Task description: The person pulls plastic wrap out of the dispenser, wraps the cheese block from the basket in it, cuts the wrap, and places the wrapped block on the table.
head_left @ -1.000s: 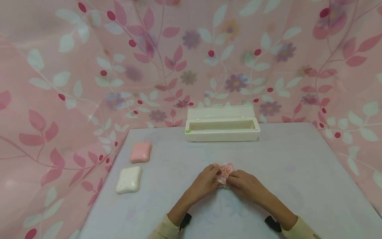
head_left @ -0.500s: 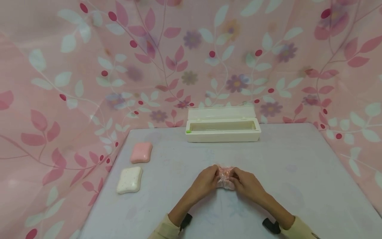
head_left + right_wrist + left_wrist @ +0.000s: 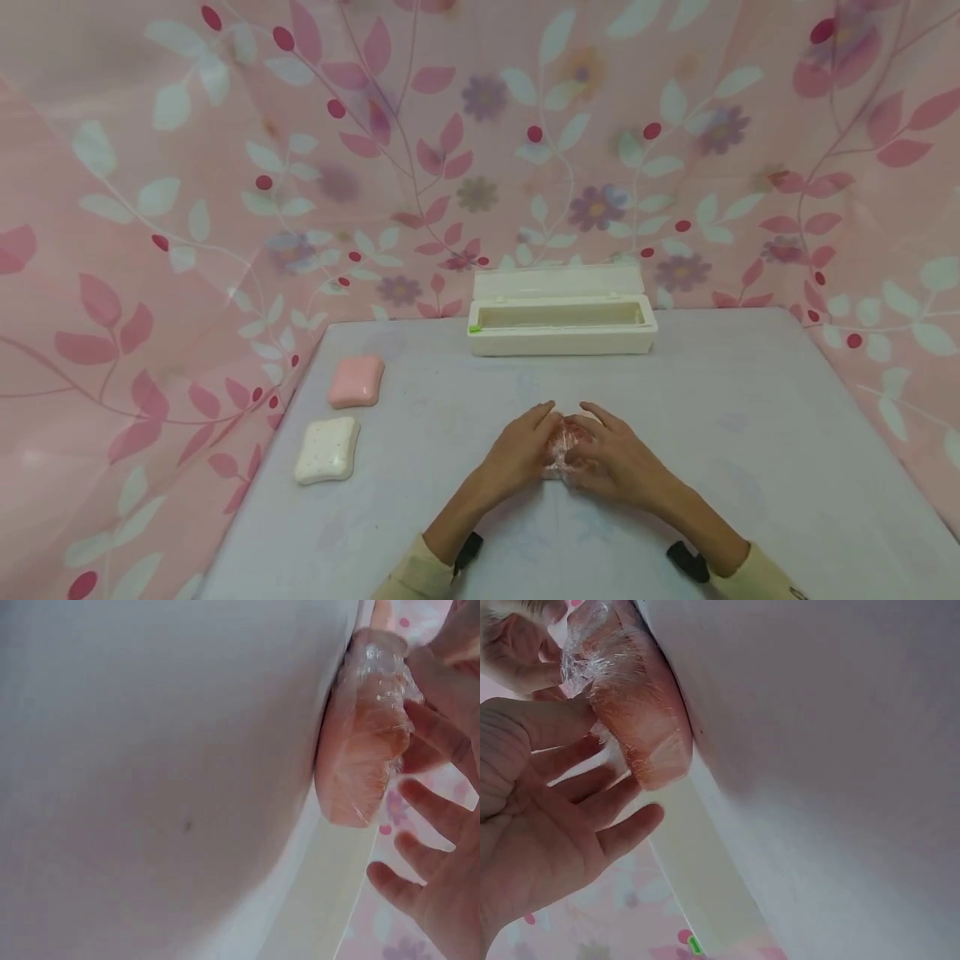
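Note:
A pink bar of soap [image 3: 559,446], wrapped in clear, crinkled cling film [image 3: 615,664], rests on the table between both hands. On its left side is my left hand [image 3: 519,450]; the left wrist view shows the thumb touching the bunched film and the other fingers spread along the far side. My right hand [image 3: 618,460] is at the opposite side, with thumb and index finger at the film and the remaining fingers [image 3: 394,889] stretched out apart from the soap. The hands partly hide the soap in the head view.
A long white cling film box [image 3: 562,342] stands at the back with its lid [image 3: 558,282] raised and a green slider [image 3: 475,328] at its left end. Over on the left lie an unwrapped pink soap [image 3: 356,381] and a speckled white soap [image 3: 327,450]. A floral curtain surrounds the table.
Both hands were pinching the film over the soap. Now their fingers are straighter and more spread, index fingers raised, and the film lies more gathered on the soap.

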Demonstrator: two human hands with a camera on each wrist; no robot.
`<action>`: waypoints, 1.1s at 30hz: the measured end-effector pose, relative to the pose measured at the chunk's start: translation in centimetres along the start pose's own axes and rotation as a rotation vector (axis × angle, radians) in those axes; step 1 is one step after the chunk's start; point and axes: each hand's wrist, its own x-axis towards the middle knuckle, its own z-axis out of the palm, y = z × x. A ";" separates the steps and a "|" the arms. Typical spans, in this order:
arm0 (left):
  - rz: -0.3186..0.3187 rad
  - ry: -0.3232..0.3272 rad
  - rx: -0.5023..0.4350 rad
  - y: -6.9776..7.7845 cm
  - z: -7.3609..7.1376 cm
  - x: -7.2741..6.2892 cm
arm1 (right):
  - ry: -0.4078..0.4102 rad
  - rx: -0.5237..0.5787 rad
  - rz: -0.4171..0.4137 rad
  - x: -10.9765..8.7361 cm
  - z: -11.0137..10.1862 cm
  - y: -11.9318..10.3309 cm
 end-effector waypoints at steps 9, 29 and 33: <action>0.062 0.025 0.016 -0.1 -0.3 -0.5 | -0.082 0.045 0.064 -0.2 -0.3 -0.1; 0.143 -0.136 0.032 -0.3 -0.6 -1.0 | -0.104 -0.030 -0.012 0.1 -0.2 0.1; 0.177 -0.236 0.046 -0.3 -1.0 -1.8 | -0.288 0.022 0.064 -0.3 -1.0 0.2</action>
